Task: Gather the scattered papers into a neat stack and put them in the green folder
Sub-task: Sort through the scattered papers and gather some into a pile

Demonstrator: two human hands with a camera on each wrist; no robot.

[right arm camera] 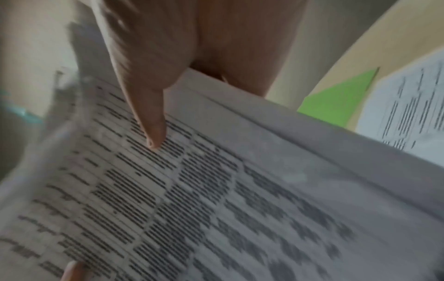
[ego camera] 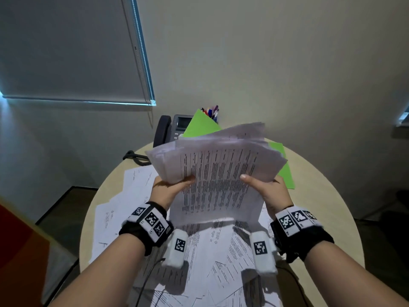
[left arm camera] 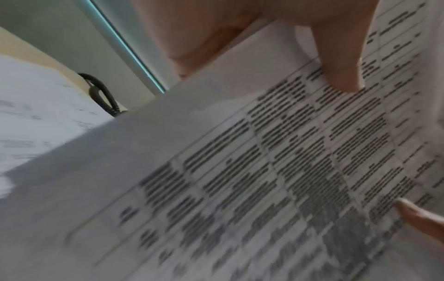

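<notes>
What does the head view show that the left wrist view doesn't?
Only the head view shows the green folder propped open behind the bundle, the desk phone, the pen cup, the right hand, and loose sheets still spread on the round table.

Only the left wrist view shows the left thumb pressed onto the printed top page up close.

Both show the left hand gripping the uneven paper bundle, and the coiled phone cord.
</notes>
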